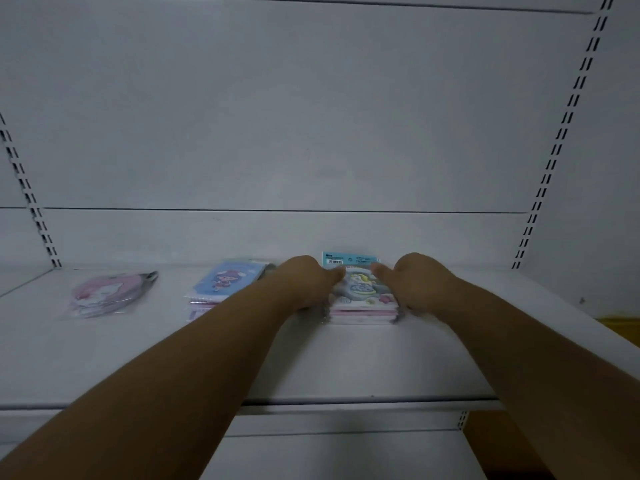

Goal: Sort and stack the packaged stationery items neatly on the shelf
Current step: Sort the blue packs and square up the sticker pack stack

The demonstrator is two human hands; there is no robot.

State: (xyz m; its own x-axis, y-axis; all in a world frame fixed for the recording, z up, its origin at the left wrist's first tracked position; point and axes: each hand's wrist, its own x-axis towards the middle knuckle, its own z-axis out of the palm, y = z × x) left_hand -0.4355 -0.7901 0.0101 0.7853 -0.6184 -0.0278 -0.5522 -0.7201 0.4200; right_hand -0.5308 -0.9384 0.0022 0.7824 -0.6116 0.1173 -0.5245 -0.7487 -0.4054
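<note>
A stack of packaged cartoon notebooks (360, 299) with pink and white edges sits on the white shelf (311, 368), a blue header card at its back. My left hand (304, 282) grips the stack's left side, thumb on top. My right hand (415, 282) grips its right side the same way. To the left lies a second stack with a blue cartoon cover (225, 282), partly hidden by my left forearm. Further left lies a round pink packaged item (107, 294).
The shelf's white back panel (311, 133) rises right behind the stacks, with slotted uprights at both sides. A lower shelf (346, 455) shows beneath the front edge. Something yellow (620, 325) is visible past the shelf's right end.
</note>
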